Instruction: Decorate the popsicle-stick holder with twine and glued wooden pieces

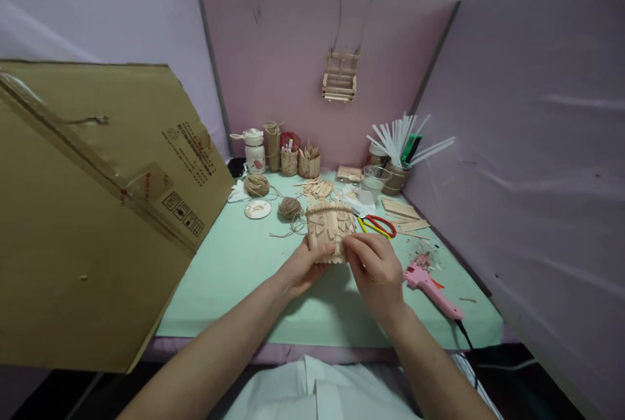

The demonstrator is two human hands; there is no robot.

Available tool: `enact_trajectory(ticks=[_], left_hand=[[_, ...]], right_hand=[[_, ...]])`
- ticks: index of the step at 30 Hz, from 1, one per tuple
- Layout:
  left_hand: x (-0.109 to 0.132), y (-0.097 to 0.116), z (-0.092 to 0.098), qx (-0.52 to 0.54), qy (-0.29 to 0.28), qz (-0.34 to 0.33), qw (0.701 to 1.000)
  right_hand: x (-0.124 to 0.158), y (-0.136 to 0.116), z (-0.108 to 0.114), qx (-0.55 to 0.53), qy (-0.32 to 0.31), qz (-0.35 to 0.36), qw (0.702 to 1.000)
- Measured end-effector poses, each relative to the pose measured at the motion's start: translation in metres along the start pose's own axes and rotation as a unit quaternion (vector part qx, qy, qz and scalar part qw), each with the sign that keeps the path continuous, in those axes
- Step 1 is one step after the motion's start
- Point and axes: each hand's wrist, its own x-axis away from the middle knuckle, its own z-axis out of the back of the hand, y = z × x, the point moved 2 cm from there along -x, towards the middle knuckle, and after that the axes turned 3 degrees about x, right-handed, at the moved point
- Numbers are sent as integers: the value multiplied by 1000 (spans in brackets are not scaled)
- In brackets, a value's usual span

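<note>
A small holder made of wooden craft sticks (325, 219), with petal-like wooden pieces on its front and a twisted cord round its top, is held up over the table. My left hand (305, 268) grips it from the lower left, thumb across the front and fingers underneath. My right hand (375, 268) is closed in a pinch against the holder's right front; whatever is between its fingertips is too small to make out. Scissors (378, 224) with red and yellow handles lie just behind my right hand. To its right rests a pink glue gun (434, 291).
Twine balls (256, 185) and a white lid (258, 210) lie left of the holder. Loose sticks (317, 189), a clear cup (375, 180) and a pot of glue sticks (396, 178) stand behind. A large cardboard sheet (97, 224) leans at left. The glue gun's cord (465, 334) hangs over the front edge.
</note>
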Motion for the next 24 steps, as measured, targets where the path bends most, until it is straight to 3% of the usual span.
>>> enact_trajectory(ticks=[24], left_hand=[[-2,-3,2,-29,-3,-17,999]], right_hand=[[-7,-5,4,26,-96,-15,995]])
